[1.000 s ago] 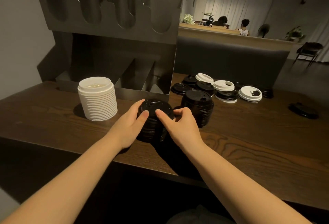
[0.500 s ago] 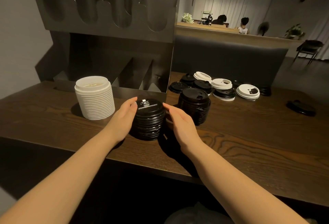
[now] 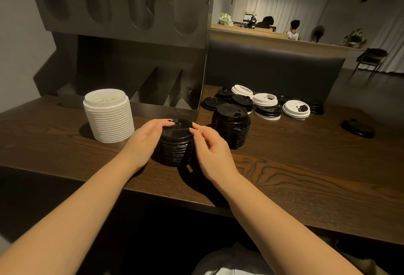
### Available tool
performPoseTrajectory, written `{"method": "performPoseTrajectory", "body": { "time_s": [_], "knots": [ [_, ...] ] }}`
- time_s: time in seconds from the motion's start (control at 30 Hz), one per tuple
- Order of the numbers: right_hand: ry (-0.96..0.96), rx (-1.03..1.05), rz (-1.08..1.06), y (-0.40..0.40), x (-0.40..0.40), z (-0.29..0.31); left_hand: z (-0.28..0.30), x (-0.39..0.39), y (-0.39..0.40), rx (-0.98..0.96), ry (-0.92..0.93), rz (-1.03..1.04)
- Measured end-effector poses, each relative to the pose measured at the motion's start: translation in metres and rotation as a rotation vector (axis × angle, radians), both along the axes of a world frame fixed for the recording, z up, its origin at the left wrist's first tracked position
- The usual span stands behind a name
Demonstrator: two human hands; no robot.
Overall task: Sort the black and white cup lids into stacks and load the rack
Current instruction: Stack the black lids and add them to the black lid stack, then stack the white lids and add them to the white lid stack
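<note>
1. Dim café-like room: a dark wooden table fills the lower frame, with a padded bench behind it and seated people far off at upper right.
2. Filling the upper left, the metal rack shows scalloped slots above and divided bins below; all look unloaded, so I judge loading not yet begun.
3. Left of centre stands the white lid stack, tall and even, apart from both hands.
4. At centre, the near black lid stack sits on the table just in front of the rack's lower edge. The left hand cups its left side, fingers over the top rim; the right hand pinches the right rim with thumb and fingertips. Both hands are closed on this stack.
5. Just right, a second black lid stack bulges unevenly.
6. Behind it, loose mixed lids remain unsorted, and a lone black lid lies at far right.
7. Risks: gripping only near the top could lift a few lids and leave the rest; tilting could spill the stack, or knock the bulging neighbour.
</note>
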State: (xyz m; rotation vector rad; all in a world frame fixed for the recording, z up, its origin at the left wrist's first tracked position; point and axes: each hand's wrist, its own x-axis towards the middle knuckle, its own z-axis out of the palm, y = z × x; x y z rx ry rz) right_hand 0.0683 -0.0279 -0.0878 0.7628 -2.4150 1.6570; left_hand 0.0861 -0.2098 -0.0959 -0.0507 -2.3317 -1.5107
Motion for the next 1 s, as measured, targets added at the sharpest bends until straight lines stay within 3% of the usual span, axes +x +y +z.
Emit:
{"method": "performPoseTrajectory", "body": {
  "time_s": [0.13,0.27,0.4,0.47,0.57,0.73,0.87,1.0],
  "knots": [
    [0.067,-0.035,-0.024,0.002,0.004,0.001,-0.001,0.001,0.001,-0.109,0.019,0.061],
    [0.071,-0.072,-0.035,0.003,0.006,-0.001,-0.002,0.008,0.000,-0.240,0.212,0.059],
    [-0.041,-0.023,0.009,0.000,0.009,0.000,-0.002,0.009,0.000,-0.388,0.311,0.148],
    [-0.035,0.108,0.046,-0.007,0.010,0.006,0.001,0.008,-0.001,-0.439,0.311,0.254],
    [-0.061,0.245,0.093,-0.020,0.004,0.016,0.005,0.003,-0.002,-0.437,0.200,0.348],
    [-0.169,0.240,0.135,-0.024,-0.005,0.026,0.010,-0.007,0.004,-0.432,0.122,0.405],
    [-0.099,0.213,0.180,-0.014,-0.002,0.038,0.017,-0.012,0.007,-0.478,0.191,0.494],
    [-0.044,0.045,0.131,0.008,-0.004,0.053,0.036,-0.010,0.039,-0.415,0.365,0.472]
  ]
}}
